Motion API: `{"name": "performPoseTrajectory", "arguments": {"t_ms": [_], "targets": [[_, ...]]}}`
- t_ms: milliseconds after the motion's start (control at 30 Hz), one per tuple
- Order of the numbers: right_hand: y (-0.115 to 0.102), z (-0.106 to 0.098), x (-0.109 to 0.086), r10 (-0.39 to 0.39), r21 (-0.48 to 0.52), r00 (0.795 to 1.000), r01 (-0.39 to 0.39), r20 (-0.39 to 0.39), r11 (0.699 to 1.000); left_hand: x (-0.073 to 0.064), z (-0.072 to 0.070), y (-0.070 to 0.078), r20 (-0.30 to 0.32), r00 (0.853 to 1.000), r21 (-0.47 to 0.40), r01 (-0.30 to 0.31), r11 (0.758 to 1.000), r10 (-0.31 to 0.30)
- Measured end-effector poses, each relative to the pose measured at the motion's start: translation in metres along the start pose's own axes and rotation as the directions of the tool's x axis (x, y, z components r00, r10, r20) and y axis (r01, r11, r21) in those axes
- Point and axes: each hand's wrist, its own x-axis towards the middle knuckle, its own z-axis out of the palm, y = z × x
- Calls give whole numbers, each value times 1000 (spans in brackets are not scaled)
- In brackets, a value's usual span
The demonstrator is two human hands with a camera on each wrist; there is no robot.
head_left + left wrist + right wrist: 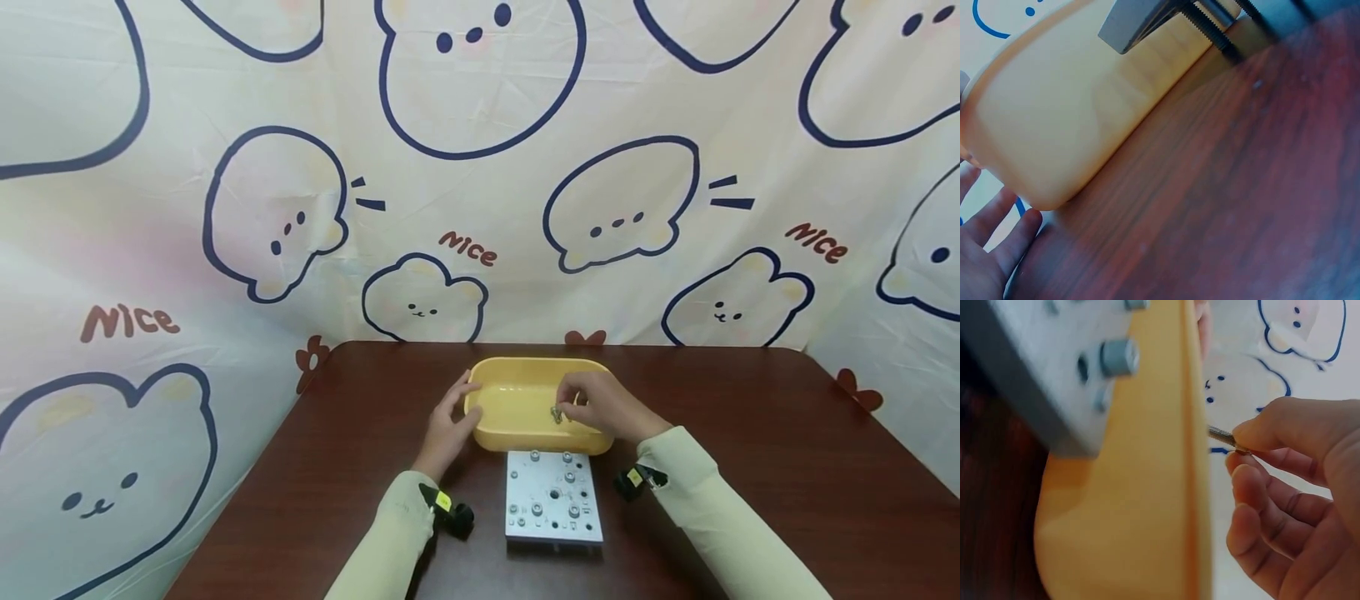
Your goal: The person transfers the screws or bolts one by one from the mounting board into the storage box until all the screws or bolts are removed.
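My right hand [596, 404] is over the right part of a yellow tray [502, 440], thumb and fingertips pinching a small metal screw [1221, 435]. Its threaded shank points away from the fingertips in the right wrist view. In the head view, small metal pieces [557, 414] show just below those fingertips. At the tray's left end is my left hand [450, 421], its fingers spread and fairly straight, with fingertips at the rim. The left wrist view has some of these fingers beside the tray's outer wall.
Right in front of the tray, a silvery metal plate [525, 492] carries several socket-head screws [537, 509] and holes. Threaded shanks [1207, 28] stick out under it. The dark wooden table [360, 417] meets a patterned cloth [517, 292] at the back.
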Motion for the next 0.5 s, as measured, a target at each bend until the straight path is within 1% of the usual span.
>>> {"name": "performPoseTrajectory", "arguments": {"t_ms": [167,267,300,400,500], "targets": [[15,7,8,67,-22,998,-68,-20,997,-2,-1,-3,-7,1000,6,9,1000,-9],[24,10,12,108,-9,994,-108,-28,994,-3,-1,-3,-12,1000,12,-3,1000,3],[27,10,14,120,-5,992,-120,-29,993,-3,-1,-2,-13,1000,10,-16,1000,16],[33,11,17,146,-3,989,-146,-31,989,-3,0,1,-18,999,11,-42,999,42],[39,13,20,142,-22,989,-143,-32,989,-3,0,3,-23,999,12,-48,999,48]]}}
